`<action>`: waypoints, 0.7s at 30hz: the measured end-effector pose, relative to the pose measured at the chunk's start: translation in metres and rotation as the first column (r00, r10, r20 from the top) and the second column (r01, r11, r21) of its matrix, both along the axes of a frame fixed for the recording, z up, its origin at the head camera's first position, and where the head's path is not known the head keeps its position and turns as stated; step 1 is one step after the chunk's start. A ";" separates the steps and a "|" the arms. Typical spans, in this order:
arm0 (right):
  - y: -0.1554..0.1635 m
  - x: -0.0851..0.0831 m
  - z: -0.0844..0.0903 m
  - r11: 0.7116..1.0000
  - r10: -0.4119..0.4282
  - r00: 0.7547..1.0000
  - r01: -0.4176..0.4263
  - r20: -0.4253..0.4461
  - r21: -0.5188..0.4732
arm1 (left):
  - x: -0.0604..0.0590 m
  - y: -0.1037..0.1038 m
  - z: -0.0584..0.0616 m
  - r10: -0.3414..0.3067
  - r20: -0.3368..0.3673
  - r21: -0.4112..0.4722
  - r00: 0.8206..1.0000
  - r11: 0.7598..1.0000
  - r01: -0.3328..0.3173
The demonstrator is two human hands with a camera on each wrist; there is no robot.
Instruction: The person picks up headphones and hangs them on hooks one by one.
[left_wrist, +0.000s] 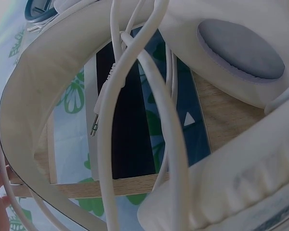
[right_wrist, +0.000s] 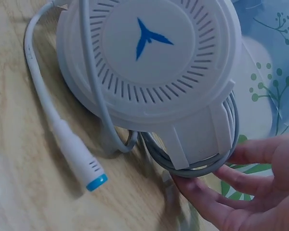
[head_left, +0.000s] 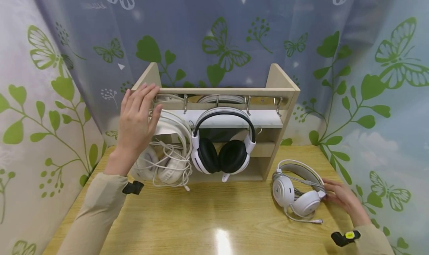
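So over on the left, the left hand is up against the near top-left corner of the wooden rack, fingers straight and spread wide, fingertips on the top rail and the palm over the band of the white headset that hangs there; it isn't wrapped round anything. That headset hangs at the left end of the rack with its cable bunched in loose loops around the cups, and the left wrist view is basically all cream headband, cable strands and a grey ear pad right up close. Next along, in the middle of the rack, hangs a white headset with black ear cushions, touching the white one on its left. A few metal hooks run along under the top rail. To the right of the rack, a white gaming headset lies flat on the wooden table, cable wound around it. The right hand rests at its right ear cup, fingers loosely curled under the cup's edge and touching the wound cord, not clamped on it.
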State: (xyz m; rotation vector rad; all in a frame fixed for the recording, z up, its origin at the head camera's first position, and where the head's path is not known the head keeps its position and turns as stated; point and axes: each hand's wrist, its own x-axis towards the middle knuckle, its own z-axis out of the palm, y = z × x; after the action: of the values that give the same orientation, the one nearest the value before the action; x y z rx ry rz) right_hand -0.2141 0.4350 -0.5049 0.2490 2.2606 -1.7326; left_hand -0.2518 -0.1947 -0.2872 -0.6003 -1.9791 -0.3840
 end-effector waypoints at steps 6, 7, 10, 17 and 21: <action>-0.003 -0.013 0.003 0.994 0.016 1.000 -0.016 0.001 0.111 | 0.000 -0.001 0.001 0.006 -0.004 -0.010 1.000 1.000 -0.006; -0.003 -0.014 0.004 0.994 0.010 1.000 -0.011 0.003 0.106 | 0.001 -0.001 0.001 0.005 -0.003 -0.010 1.000 1.000 -0.005; -0.002 -0.018 0.003 0.998 -0.005 1.000 0.004 0.020 0.055 | 0.001 0.000 0.001 0.001 -0.002 -0.010 1.000 1.000 -0.001; -0.007 -0.023 0.005 0.996 -0.071 0.994 0.075 0.078 -0.049 | 0.002 0.000 0.001 -0.004 -0.007 0.000 1.000 1.000 0.004; -0.009 -0.024 0.008 0.998 -0.056 0.997 0.057 0.052 -0.011 | 0.002 0.000 0.002 -0.005 -0.009 -0.002 1.000 1.000 0.005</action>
State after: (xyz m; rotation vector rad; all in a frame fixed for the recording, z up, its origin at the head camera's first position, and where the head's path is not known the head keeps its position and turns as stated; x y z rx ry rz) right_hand -0.2381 0.4260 -0.4968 0.3544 2.2262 -1.7470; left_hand -0.2497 -0.1945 -0.2851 -0.6069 -1.9698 -0.3820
